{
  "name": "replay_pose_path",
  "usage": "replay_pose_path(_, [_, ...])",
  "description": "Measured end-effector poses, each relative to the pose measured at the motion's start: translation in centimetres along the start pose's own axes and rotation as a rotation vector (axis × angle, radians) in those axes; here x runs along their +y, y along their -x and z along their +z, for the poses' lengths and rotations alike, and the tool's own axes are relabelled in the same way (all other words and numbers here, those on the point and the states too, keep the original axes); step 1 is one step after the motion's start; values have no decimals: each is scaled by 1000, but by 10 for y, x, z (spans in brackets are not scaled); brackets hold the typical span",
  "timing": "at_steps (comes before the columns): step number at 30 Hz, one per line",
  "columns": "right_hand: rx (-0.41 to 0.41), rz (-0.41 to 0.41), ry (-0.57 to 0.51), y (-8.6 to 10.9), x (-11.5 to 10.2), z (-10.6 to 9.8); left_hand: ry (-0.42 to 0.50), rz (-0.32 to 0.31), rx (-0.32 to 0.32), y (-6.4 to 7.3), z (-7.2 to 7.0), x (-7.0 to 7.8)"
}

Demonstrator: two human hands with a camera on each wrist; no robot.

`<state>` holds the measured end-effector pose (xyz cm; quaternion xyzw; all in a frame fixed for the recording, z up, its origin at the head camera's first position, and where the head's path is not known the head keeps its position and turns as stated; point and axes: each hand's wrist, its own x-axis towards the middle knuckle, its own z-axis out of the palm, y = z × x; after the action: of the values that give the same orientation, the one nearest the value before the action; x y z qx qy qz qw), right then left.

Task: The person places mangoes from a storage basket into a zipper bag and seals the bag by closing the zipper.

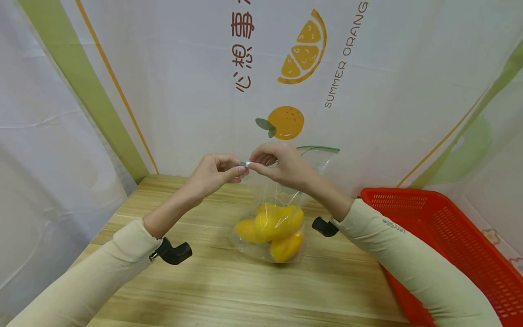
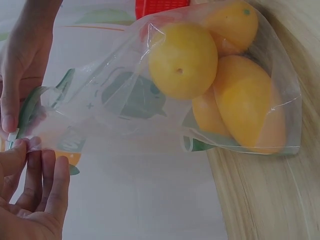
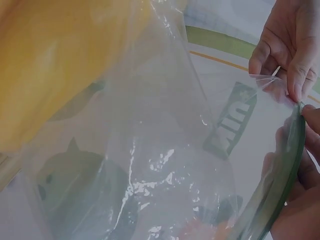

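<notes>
A clear zip bag with a green zip strip hangs upright, its bottom at the wooden table. Several yellow-orange mangoes lie in its lower part. At the bag's top left corner my left hand pinches the end of the strip between thumb and forefinger. Right beside it, my right hand pinches the small white slider on the zip, fingertips almost touching the left ones. From there the green strip curves away behind the right hand. Green prints show on the bag in both wrist views.
A red plastic basket stands at the table's right side, under the right forearm. The wooden table carries the bag. Behind it hangs a white curtain with orange prints. Black wrist mounts stick out from both sleeves.
</notes>
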<state>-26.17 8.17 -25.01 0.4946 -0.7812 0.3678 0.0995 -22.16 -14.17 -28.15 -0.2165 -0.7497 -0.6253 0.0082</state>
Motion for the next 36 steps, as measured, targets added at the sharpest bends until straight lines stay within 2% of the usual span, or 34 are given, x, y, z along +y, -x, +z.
replay_pose_path(13, [-35,10,52,-3,-3,1,10,2,-5,2,-2,1])
replay_pose_path(22, [-49,-43,32,-2,-2,0,2,11,-28,3,-4,3])
replay_pose_path(36, [-69,-81,50,7,5,-3,-9,35,-40,4,-4,1])
